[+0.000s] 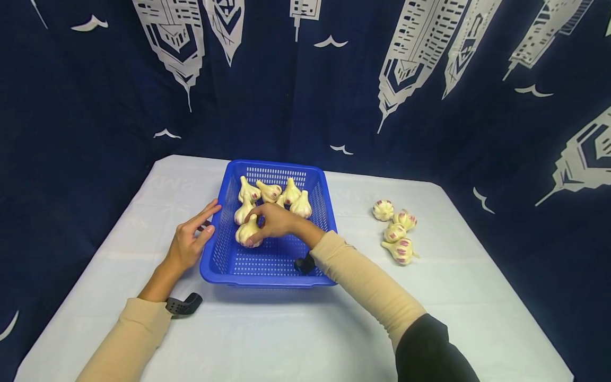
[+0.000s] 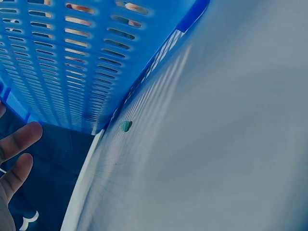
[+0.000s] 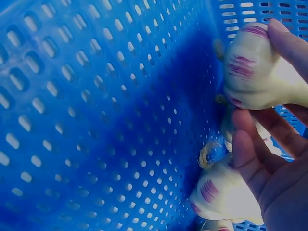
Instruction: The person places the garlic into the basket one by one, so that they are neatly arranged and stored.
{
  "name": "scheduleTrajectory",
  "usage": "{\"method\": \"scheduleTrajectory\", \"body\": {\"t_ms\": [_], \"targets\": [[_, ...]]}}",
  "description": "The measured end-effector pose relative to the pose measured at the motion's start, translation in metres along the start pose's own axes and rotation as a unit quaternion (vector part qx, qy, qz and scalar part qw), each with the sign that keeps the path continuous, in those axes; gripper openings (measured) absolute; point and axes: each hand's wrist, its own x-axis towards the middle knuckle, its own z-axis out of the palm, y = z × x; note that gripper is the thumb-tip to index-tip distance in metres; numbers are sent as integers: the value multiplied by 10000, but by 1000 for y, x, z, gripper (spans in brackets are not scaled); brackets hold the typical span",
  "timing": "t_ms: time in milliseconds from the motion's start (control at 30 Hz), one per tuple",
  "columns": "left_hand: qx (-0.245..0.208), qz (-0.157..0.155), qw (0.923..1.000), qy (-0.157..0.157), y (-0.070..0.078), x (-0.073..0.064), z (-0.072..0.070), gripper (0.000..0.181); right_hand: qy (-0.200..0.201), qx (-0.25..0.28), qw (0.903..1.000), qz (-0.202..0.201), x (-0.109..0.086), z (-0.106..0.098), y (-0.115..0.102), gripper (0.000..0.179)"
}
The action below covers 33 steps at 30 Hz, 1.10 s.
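A blue perforated plastic basket (image 1: 272, 281) stands on the white-covered table with several garlic bulbs (image 1: 300, 205) gathered toward its far half. My right hand (image 1: 277, 220) reaches into it and pinches one garlic bulb (image 3: 248, 67) between thumb and fingertips, near the left wall. Close below that bulb, in the right wrist view, lies another garlic bulb (image 3: 224, 190) with a rooty end. Outside the basket, my left hand (image 1: 188, 241) rests with extended fingers against the left rim. Its fingers (image 2: 21, 139) appear beside the basket's slotted wall in the left wrist view.
To the right of the basket, a small group of garlic bulbs (image 1: 401, 250) with purple streaks lies on the table (image 1: 286, 339). Behind the table hangs a dark blue cloth (image 1: 286, 106) printed with white buildings. A black strap (image 1: 183, 305) sits at the left wrist.
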Motion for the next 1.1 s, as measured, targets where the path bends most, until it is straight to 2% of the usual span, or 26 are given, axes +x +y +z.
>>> {"method": "scheduleTrajectory", "body": {"t_ms": [233, 600, 1100], "targets": [[-21, -46, 10000, -16, 0, 0, -1, 46, -331, -292, 9990, -80, 3, 3, -1, 41], [15, -5, 10000, 1, -3, 0, -1, 47, -380, -677, 9970, -50, 5, 3, -2, 31], [9, -24, 10000, 25, -3, -2, 1, 46, -403, -443, 9982, 35, 3, 2, -2, 41]]}}
